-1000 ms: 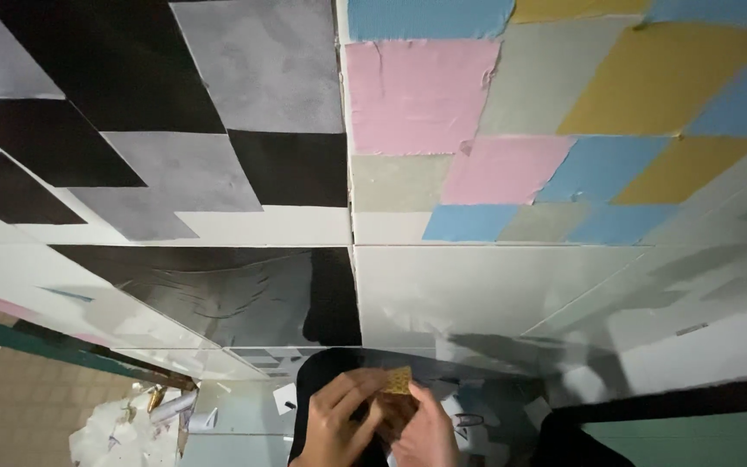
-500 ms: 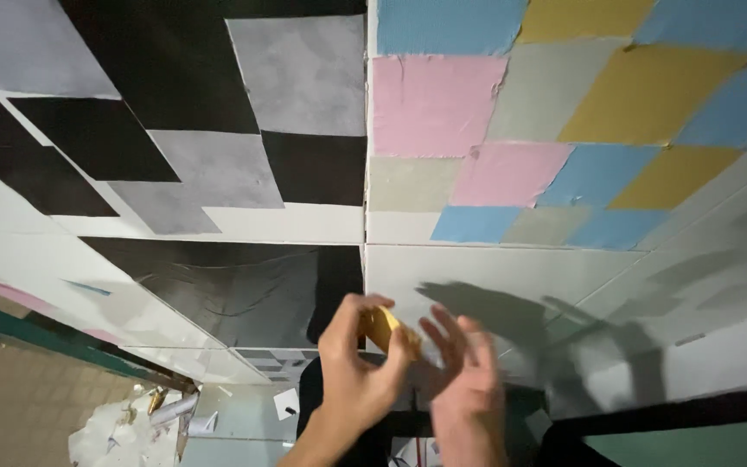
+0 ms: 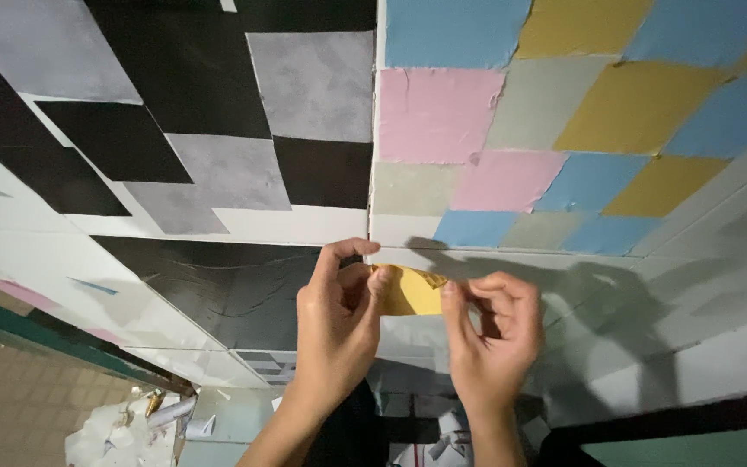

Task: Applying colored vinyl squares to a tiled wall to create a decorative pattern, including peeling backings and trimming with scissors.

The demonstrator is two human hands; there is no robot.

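Both hands are raised in front of a wall corner painted in squares. My left hand pinches the left end of a short strip of yellow tape between thumb and fingers. My right hand pinches the strip's right end. The tape is stretched between them, close to the white band of wall near the corner seam. Whether the tape touches the wall I cannot tell.
The left wall carries black and grey squares; the right wall has pink, blue, yellow and grey-green squares. Below, crumpled white paper and scraps lie on the floor beside a green-edged ledge.
Both hands rose from low in the frame up toward the wall. The yellow tape, first held close between them, is now pulled out into a strip held at both ends.
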